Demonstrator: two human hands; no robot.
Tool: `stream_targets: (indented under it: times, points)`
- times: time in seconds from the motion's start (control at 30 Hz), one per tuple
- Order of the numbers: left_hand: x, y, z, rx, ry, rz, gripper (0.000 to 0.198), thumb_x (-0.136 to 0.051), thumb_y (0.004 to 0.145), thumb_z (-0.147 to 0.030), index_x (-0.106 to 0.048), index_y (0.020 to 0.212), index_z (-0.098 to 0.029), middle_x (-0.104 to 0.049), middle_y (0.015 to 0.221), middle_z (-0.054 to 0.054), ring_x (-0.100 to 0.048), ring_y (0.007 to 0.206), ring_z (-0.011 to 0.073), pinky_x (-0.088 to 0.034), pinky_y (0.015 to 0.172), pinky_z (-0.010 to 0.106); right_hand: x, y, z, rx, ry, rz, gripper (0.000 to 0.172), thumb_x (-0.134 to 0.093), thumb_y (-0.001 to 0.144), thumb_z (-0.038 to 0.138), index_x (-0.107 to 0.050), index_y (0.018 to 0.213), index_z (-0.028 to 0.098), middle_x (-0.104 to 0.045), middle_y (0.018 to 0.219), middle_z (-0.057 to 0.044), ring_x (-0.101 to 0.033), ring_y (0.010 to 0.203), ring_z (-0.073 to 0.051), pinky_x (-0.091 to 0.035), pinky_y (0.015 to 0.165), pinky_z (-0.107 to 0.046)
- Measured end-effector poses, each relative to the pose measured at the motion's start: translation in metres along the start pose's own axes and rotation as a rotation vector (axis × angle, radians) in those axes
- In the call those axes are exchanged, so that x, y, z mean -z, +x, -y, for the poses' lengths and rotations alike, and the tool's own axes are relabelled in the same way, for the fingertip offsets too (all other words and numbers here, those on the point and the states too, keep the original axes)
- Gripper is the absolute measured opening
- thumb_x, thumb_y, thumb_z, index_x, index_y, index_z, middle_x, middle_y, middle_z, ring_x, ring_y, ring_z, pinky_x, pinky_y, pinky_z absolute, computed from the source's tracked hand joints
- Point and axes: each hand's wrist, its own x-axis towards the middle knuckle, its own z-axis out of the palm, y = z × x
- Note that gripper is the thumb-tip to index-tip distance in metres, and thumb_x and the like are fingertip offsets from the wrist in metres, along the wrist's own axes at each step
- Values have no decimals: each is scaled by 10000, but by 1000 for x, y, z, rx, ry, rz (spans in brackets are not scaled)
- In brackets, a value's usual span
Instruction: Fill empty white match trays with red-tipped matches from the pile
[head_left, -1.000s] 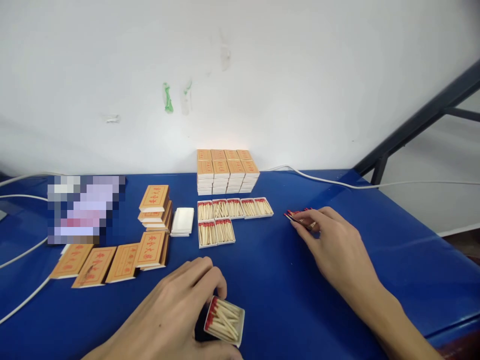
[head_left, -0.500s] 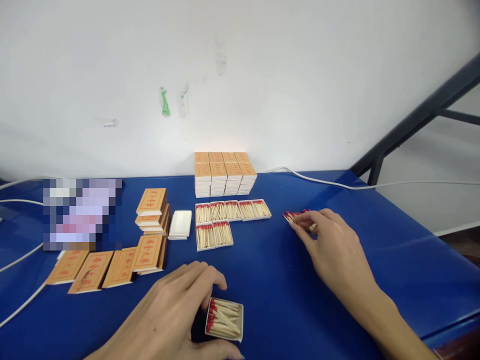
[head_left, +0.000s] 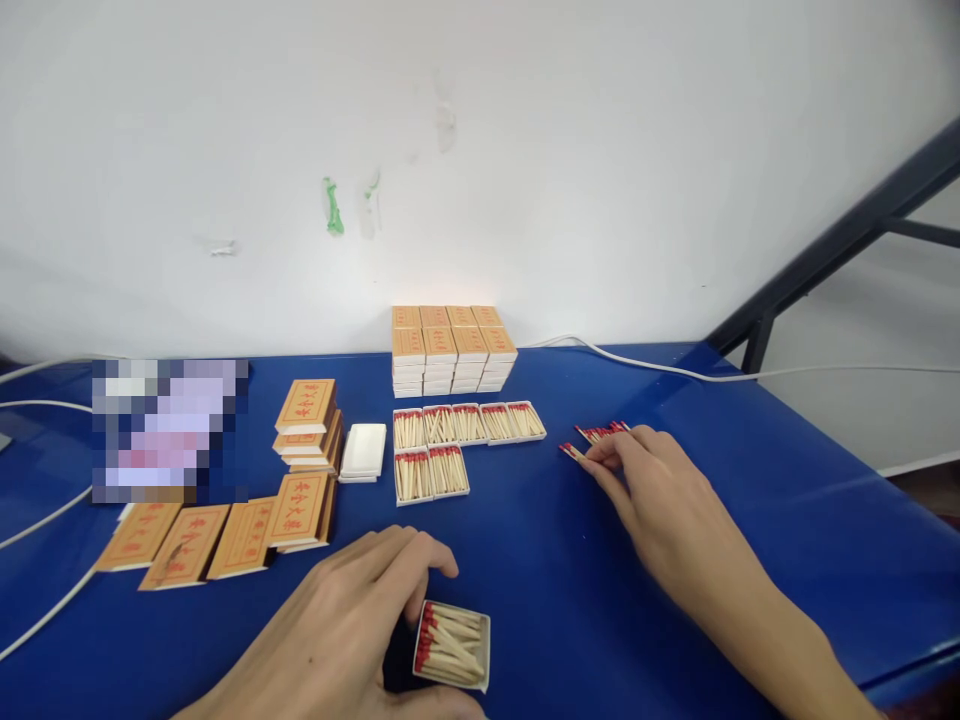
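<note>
My left hand [head_left: 352,620] curls around an open white matchbox tray [head_left: 486,640] near the front edge of the view, its thumb below and fingers at the left side. Red-tipped matches lie in that tray, some at a slant. On the right, my right hand [head_left: 660,490] pinches a few matches [head_left: 571,452] between thumb and fingertips, their red heads pointing left. Just behind those fingers a loose pile of matches [head_left: 600,432] lies on the blue table, partly hidden by the hand. Several match-filled trays [head_left: 448,472] stand in two rows at the middle.
Stacked orange-topped matchboxes [head_left: 454,345] stand against the wall. Orange matchboxes or sleeves [head_left: 307,405] are piled and lined up at left, beside white trays or lids [head_left: 364,450]. A blurred-out flat item [head_left: 176,420] lies far left. A white cable [head_left: 637,365] runs along the back.
My right hand has drawn a few matches slightly forward, out of the loose pile. My left hand keeps its place at the tray. The whole view has shifted a little.
</note>
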Motion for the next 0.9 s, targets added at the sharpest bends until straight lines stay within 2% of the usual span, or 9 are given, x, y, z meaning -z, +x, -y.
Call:
stream_targets:
  times: [0.1,0.23,0.3,0.4,0.5,0.57,0.63,0.8,0.9]
  points:
    - [0,-3,3,29,-15,16,653,-1075,678,-461,-676,1175,-320,-712,882,-107,-776,782,154,-609,720,277,4,-4,6,44,21,0,332,-445,1199,425,-661,1046,224,-694,1055,-110,-650,1020,-313,-526,895,-474]
    - [0,-5,6,32,-26,23,742,-1079,647,-361,-687,1276,-391,-756,1039,-95,-799,950,179,-617,828,289,21,-14,30,38,104,6,269,-520,1192,456,-658,1077,257,-709,1074,-79,-688,1065,-287,-558,895,-428]
    - [-1,-4,8,30,-25,21,642,-1034,707,-316,-703,1250,-409,-730,1027,-96,-748,879,154,-580,792,282,31,-21,50,55,179,72,214,-558,1189,420,-663,1072,274,-716,1052,-37,-718,938,-215,-575,805,-345]
    - [-5,-1,11,46,-29,61,412,-948,818,-312,-719,1153,-379,-653,922,-91,-594,721,125,-467,679,275,38,-32,82,245,247,189,165,-587,1172,268,-653,1020,265,-706,990,-9,-707,829,-157,-574,718,-267]
    - [-11,1,12,58,-43,63,324,-924,838,-303,-708,1078,-333,-627,916,-76,-550,715,128,-412,655,286,32,-40,104,479,99,155,268,-586,1053,21,-631,914,245,-672,872,2,-652,777,-187,-529,687,-312]
    - [-13,1,12,54,-50,42,310,-918,840,-297,-698,1057,-312,-621,913,-68,-562,728,133,-412,659,293,25,-43,112,573,-14,105,287,-618,948,-39,-613,863,235,-653,833,0,-611,750,-202,-500,692,-345]
    - [-13,0,11,55,-57,34,266,-899,865,-311,-683,1020,-294,-628,904,-62,-597,751,141,-432,665,295,18,-43,116,628,-83,82,260,-651,909,-21,-607,855,230,-648,828,-8,-592,752,-211,-499,729,-365]
    - [-12,3,8,46,-82,35,183,-831,911,-308,-661,970,-273,-663,896,-51,-666,807,154,-500,697,295,12,-41,124,655,-203,82,153,-673,972,57,-652,933,202,-656,838,-38,-595,811,-221,-516,861,-376]
    - [-13,3,7,51,-86,26,202,-836,897,-293,-644,953,-264,-667,906,-47,-665,820,157,-492,694,294,12,-37,127,674,-194,104,158,-685,979,61,-657,915,202,-668,838,-39,-594,813,-215,-519,879,-375]
